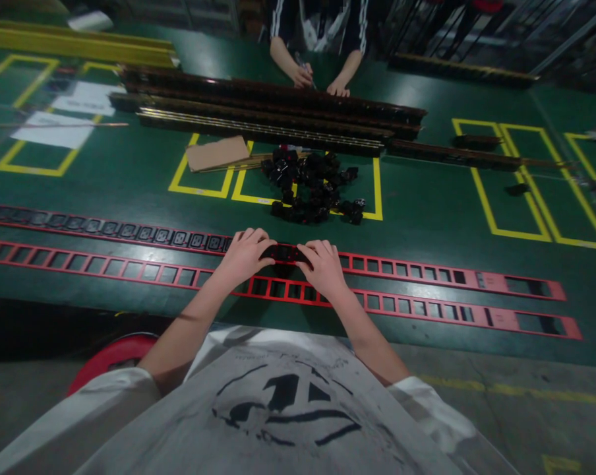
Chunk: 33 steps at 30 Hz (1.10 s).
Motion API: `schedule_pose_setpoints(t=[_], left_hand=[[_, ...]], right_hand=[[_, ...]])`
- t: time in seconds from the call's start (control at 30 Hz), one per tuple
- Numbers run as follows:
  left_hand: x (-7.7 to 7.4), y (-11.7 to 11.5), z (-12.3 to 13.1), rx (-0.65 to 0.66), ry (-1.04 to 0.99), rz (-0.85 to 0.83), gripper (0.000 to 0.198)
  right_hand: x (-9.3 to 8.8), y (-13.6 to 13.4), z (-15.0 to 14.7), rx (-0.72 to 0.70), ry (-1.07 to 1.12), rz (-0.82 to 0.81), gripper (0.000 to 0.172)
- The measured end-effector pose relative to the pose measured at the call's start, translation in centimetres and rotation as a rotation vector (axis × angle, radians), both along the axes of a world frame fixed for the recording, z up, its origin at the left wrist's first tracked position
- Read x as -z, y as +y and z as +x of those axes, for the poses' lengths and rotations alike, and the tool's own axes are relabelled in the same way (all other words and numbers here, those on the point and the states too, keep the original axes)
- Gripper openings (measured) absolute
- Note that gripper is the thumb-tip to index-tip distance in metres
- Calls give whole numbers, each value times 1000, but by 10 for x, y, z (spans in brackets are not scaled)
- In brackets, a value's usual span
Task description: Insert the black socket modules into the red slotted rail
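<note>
Two long red slotted strips lie side by side across the green table. In the back red strip [391, 267], a row of black socket modules [144, 233] fills the slots left of my hands. The front red strip [130, 269] has open slots along its length. My left hand [246, 254] and my right hand [325, 265] close from either side on a black socket module [285, 253] at the back strip. Fingers partly cover it, so I cannot tell how deep it sits. A pile of loose black modules [312, 178] lies just beyond my hands.
Long dark metal rails [258, 125] lie across the table behind the pile, near a brown cardboard piece [217, 154]. Across the table, a co-worker's hand [302, 76] holds a pen-like item. White papers [55, 128] lie at left; a red stool [113, 353] stands below the edge.
</note>
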State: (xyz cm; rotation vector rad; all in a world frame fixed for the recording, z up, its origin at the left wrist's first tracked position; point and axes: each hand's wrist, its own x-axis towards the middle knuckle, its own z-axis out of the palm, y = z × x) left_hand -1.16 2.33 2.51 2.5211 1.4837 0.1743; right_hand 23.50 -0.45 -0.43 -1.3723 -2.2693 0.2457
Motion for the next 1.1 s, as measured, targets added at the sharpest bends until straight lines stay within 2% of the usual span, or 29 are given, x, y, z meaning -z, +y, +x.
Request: schedule_pose_setpoints(t=[0.23,0.4,0.53,0.63,0.83,1.1], left_hand=[[-4,5,2,14,11,-26,33],[-8,-2,20,62,-38,-8,40],[-2,-6,42,113,-109,-7,40],[6,-6,51,104,-145,-3,36],[20,-7,48,89,-197,51,29],[21,-7,50,76,-190,62,26]], right_hand=[[-3,3,-2,19,-29,-61,37],[-8,2,-3,30,-56,-121,35],[-10,2,-2,27,-65,-136,35],[-11,2,-2,22,-46,-147,34],[-7,0,1,48,76,-151,33],[-3,4,5,47,106,-196,26]])
